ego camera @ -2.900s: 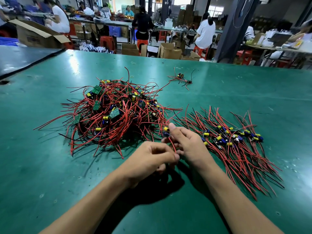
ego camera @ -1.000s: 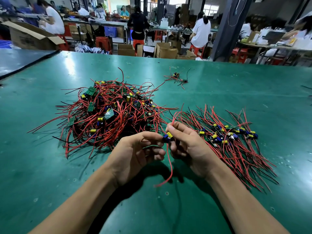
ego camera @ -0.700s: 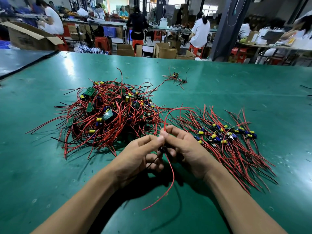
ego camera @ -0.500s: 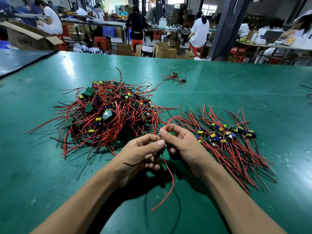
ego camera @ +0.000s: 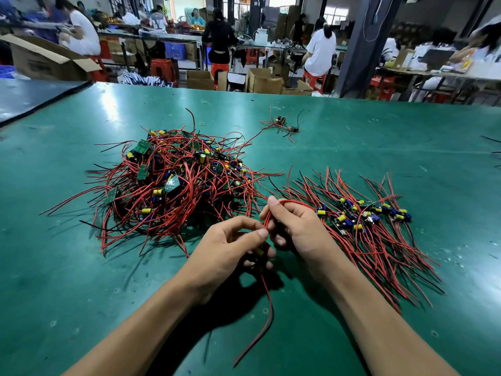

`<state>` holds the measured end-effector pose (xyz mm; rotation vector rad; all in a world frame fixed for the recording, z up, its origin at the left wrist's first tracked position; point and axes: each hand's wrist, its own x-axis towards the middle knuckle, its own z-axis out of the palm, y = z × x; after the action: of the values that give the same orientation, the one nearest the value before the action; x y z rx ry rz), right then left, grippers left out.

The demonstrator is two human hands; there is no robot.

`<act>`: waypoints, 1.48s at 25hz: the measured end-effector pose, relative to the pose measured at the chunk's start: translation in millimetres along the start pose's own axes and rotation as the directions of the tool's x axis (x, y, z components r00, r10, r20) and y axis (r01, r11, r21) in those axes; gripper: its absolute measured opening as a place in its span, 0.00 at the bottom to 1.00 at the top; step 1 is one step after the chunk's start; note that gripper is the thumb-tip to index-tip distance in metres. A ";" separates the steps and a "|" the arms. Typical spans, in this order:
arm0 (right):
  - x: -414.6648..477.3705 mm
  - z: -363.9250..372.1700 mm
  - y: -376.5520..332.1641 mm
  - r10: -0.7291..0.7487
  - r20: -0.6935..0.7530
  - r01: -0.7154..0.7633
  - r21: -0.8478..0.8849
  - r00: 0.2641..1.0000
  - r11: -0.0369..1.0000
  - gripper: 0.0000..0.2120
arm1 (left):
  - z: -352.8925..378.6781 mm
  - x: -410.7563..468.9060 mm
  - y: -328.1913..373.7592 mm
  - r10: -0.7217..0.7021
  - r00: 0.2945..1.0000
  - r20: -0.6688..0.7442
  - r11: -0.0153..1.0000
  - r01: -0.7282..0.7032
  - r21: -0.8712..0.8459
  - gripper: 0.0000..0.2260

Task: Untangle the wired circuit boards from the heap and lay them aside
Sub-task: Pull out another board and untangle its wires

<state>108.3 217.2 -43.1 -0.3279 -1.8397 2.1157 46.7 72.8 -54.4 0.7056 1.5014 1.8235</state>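
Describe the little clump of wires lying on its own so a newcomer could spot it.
On the green table, look beyond the big tangled heap on the left and the combed-out pile on the right, toward the far edge. The little clump lies there alone, much smaller than either, with only a few red and black wires.
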 end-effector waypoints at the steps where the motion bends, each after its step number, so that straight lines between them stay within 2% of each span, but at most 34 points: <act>1: -1.3 0.0 0.0 0.014 0.008 -0.014 -0.018 1.000 1.000 0.15 | 0.6 0.0 -1.2 -0.003 1.000 -0.001 1.000 0.003 -0.004 0.08; 4: -6.7 2.2 1.3 0.102 0.079 -0.097 -0.065 0.992 0.993 0.16 | -0.1 2.8 -4.5 0.010 0.998 -0.059 0.999 -0.012 -0.033 0.08; 7: -9.3 6.3 5.0 0.155 0.126 -0.144 -0.093 0.980 0.985 0.16 | -4.2 4.0 -5.8 0.011 0.997 -0.082 0.999 -0.015 -0.042 0.13; 9: -9.7 8.5 7.5 0.167 0.103 -0.163 -0.049 0.981 0.985 0.13 | -5.3 3.2 -4.8 -0.010 0.997 -0.070 0.999 0.008 -0.038 0.08; 12: -7.3 7.7 10.8 0.123 0.011 -0.123 -0.052 0.992 0.991 0.11 | -4.7 3.8 -3.5 -0.035 0.997 -0.068 0.999 0.032 -0.040 0.05; 15: 1.4 -0.4 13.0 -0.055 -0.173 0.013 -0.236 0.983 0.972 0.09 | -3.4 3.8 -3.9 -0.054 0.996 -0.066 0.997 0.049 -0.066 0.03; 18: 6.7 -10.1 11.9 -0.043 -0.279 0.005 -0.135 0.959 0.991 0.18 | -0.9 1.9 -3.9 -0.070 0.996 -0.053 0.995 0.065 -0.076 0.03; 21: 8.0 -11.4 9.9 0.038 -0.242 -0.065 -0.103 0.970 0.993 0.26 | -1.2 2.8 -5.0 -0.037 0.996 -0.078 0.999 0.039 0.017 0.04; 23: 8.7 -11.7 6.8 0.151 -0.214 -0.158 -0.017 0.965 0.987 0.29 | -2.4 2.9 -5.4 -0.004 0.996 -0.094 0.995 0.013 0.104 0.05; 26: 8.2 -17.7 1.0 0.340 -0.081 -0.319 0.195 0.937 0.927 0.29 | -1.1 1.9 -5.5 0.001 0.996 -0.094 0.994 0.009 0.108 0.05; 29: 6.0 -18.9 -1.1 0.447 0.002 -0.424 0.321 0.894 0.847 0.26 | -0.7 2.4 -5.9 0.004 0.994 -0.105 0.993 0.008 0.121 0.04; 31: 6.5 -17.8 -1.1 0.441 -0.011 -0.412 0.335 0.897 0.847 0.23 | 0.3 2.3 -6.0 0.005 0.994 -0.106 0.990 0.010 0.139 0.04; 34: 5.9 -11.6 1.6 0.330 -0.028 -0.317 0.216 0.943 0.923 0.23 | 2.6 1.5 -5.0 -0.013 0.993 -0.118 0.995 0.025 0.100 0.06; 37: -2.8 2.6 10.6 0.269 0.101 -0.276 0.061 0.958 0.959 0.24 | 2.5 1.9 -2.0 -0.060 0.989 -0.134 0.998 0.056 -0.036 0.08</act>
<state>109.0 212.5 -53.2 -0.4994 -1.8500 2.4138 47.6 76.1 -55.9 0.5262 1.5583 1.8795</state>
